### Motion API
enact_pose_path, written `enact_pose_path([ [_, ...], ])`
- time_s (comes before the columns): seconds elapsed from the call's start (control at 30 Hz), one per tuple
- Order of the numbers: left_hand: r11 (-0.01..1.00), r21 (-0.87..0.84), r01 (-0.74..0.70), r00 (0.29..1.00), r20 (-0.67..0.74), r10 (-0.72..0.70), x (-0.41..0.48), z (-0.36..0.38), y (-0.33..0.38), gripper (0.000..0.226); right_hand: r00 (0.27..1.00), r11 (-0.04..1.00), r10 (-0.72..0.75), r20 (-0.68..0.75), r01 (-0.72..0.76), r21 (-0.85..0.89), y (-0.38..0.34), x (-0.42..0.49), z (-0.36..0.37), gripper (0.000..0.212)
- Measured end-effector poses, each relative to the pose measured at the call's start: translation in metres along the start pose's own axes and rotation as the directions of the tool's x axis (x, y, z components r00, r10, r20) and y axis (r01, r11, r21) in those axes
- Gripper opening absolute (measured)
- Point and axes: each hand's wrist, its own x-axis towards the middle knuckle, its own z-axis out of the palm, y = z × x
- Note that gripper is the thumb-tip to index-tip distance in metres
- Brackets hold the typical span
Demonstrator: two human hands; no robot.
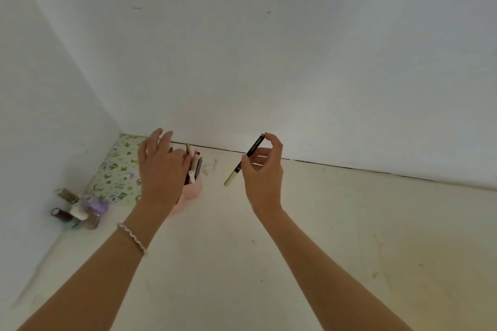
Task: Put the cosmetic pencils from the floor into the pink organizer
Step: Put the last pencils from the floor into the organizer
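Observation:
My right hand point(265, 169) holds a black cosmetic pencil with a cream end point(246, 158) tilted in the air, to the right of the pink organizer point(195, 191). The organizer stands on the floor near the corner with several pencils point(196, 166) sticking up from it. My left hand point(161, 166) hovers over the organizer's left side, fingers spread, and hides most of it. I cannot tell whether the left hand touches the organizer or the pencils.
A green floral mat point(118, 172) lies in the corner behind the organizer. Several nail polish bottles point(80, 207) stand by the left wall. White walls meet the pale floor point(322, 223) just behind the hands.

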Motion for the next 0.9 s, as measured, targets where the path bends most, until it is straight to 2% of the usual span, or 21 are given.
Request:
enact_pose_path([
  [0.1, 0.998, -0.055, -0.008, 0.983, -0.182, -0.002, 0.005, -0.008, -0.010, 0.021, 0.993, 0.993, -0.115, 0.021, 0.116, -0.002, -0.008, -0.002, 0.015, 0.054],
  [0.17, 0.992, -0.127, 0.002, 0.971, -0.237, -0.032, 0.010, -0.017, -0.017, 0.027, 0.980, 0.982, -0.190, 0.064, 0.191, -0.007, -0.014, -0.003, 0.030, 0.054],
  [0.27, 0.974, -0.219, 0.055, 0.970, -0.219, -0.104, 0.015, -0.029, -0.024, 0.028, 0.956, 0.962, -0.244, 0.163, 0.260, -0.082, -0.017, -0.009, 0.060, 0.049],
  [0.33, 0.957, -0.274, 0.095, 0.972, -0.182, -0.149, 0.014, -0.034, -0.028, 0.029, 0.933, 0.926, -0.270, 0.238, 0.320, -0.201, -0.011, -0.013, 0.076, 0.043],
  [0.43, 0.935, -0.323, 0.144, 0.976, -0.110, -0.188, 0.010, -0.035, -0.027, 0.031, 0.876, 0.804, -0.340, 0.341, 0.459, -0.378, 0.007, -0.016, 0.082, 0.029],
  [0.53, 0.919, -0.358, 0.167, 0.977, -0.068, -0.204, 0.006, -0.033, -0.030, 0.033, 0.753, 0.528, -0.519, 0.405, 0.655, -0.541, 0.026, -0.017, 0.084, 0.020],
  [0.57, 0.913, -0.370, 0.174, 0.977, -0.054, -0.208, 0.005, -0.032, -0.033, 0.034, 0.729, 0.489, -0.558, 0.396, 0.675, -0.553, 0.031, -0.018, 0.087, 0.020],
  [0.6, 0.909, -0.375, 0.182, 0.977, -0.038, -0.211, 0.003, -0.029, -0.036, 0.038, 0.742, 0.511, -0.560, 0.368, 0.659, -0.552, 0.034, -0.019, 0.087, 0.024],
  [0.67, 0.892, -0.384, 0.237, 0.970, 0.043, -0.239, -0.002, -0.020, -0.040, 0.051, 0.831, 0.642, -0.474, 0.292, 0.553, -0.531, 0.037, -0.023, 0.085, 0.038],
  [0.73, 0.844, -0.400, 0.358, 0.933, 0.190, -0.305, -0.009, -0.010, -0.040, 0.071, 0.912, 0.748, -0.297, 0.283, 0.406, -0.525, 0.040, -0.027, 0.084, 0.057],
  [0.83, 0.730, -0.416, 0.542, 0.834, 0.369, -0.409, -0.014, 0.002, -0.036, 0.094, 0.929, 0.810, -0.041, 0.367, 0.246, -0.533, 0.045, -0.035, 0.092, 0.092],
  [0.9, 0.673, -0.439, 0.596, 0.797, 0.428, -0.427, -0.013, 0.007, -0.034, 0.100, 0.919, 0.829, 0.030, 0.393, 0.197, -0.524, 0.044, -0.038, 0.101, 0.104],
])
